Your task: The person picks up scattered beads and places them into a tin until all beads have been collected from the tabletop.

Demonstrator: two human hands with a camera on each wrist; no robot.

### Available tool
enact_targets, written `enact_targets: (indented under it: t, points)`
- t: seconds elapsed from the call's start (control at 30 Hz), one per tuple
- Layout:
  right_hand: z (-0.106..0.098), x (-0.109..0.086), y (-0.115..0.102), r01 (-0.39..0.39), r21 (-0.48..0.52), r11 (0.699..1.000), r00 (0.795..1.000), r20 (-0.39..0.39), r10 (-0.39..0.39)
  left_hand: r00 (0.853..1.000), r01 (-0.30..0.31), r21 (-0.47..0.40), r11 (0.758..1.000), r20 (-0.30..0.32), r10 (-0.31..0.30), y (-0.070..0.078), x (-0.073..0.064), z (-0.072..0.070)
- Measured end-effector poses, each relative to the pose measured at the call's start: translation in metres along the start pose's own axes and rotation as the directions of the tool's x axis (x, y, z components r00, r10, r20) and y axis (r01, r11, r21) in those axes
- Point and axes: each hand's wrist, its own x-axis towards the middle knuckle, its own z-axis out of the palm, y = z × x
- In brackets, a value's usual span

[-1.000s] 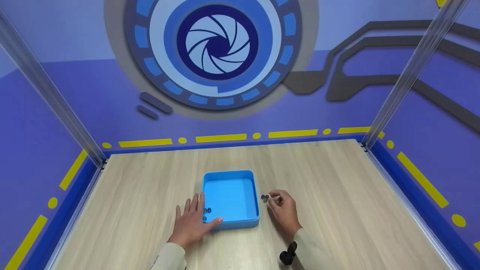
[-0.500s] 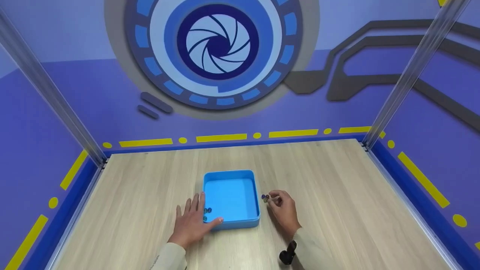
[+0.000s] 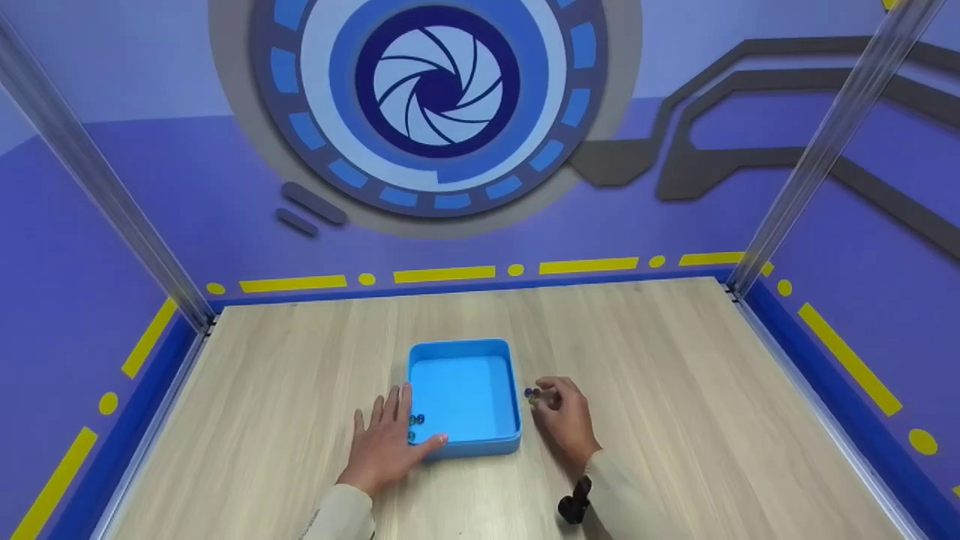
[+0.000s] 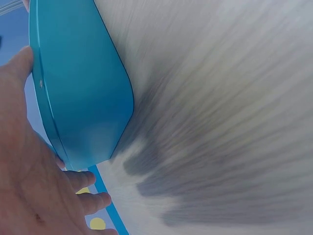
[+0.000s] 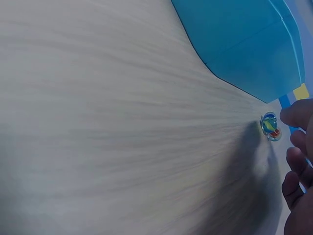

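A square light-blue box [image 3: 465,397] without a lid stands on the wooden table. My left hand [image 3: 382,450] lies over its near left corner with fingers spread, the thumb reaching across the near rim. Beside that thumb several glass marbles [image 3: 419,419] sit inside the box. To the right of the box, a small cluster of marbles [image 3: 529,392] rests on the tabletop; the right wrist view shows clear glass marbles [image 5: 269,125] with coloured swirls. Around this cluster my right hand [image 3: 568,420] hovers, thumb and forefinger apart, other fingers bent.
Purple-blue printed panels [image 3: 480,247] enclose the table [image 3: 637,337] at the back and both sides. Metal posts [image 3: 832,142] rise at the back corners. A black device [image 3: 575,502] is strapped at my right wrist.
My right thumb and forefinger stand slightly further apart beside the marble cluster. The left hand and the box stay as they were.
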Motion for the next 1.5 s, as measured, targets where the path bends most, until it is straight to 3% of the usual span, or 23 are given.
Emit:
enact_targets:
  t: [0.4,1.17,1.5]
  points:
    - [0.002,0.0029,0.0013,-0.028,-0.015,0.999,0.999,0.025,0.028,1.0,0.008,0.007,1.0,0.004,-0.008,0.0005,0.0013,-0.0009]
    - [0.0074,0.0079,-0.003,-0.092,-0.133,0.987,0.995,0.012,0.094,1.0,0.005,0.001,1.0,-0.001,-0.005,0.0023,-0.0003,-0.0015]
    - [0.0093,0.0098,-0.0034,-0.138,-0.129,0.982,0.989,0.027,0.142,1.0,0.01,-0.008,1.0,0.002,-0.01,0.0006,0.0002,-0.0011]
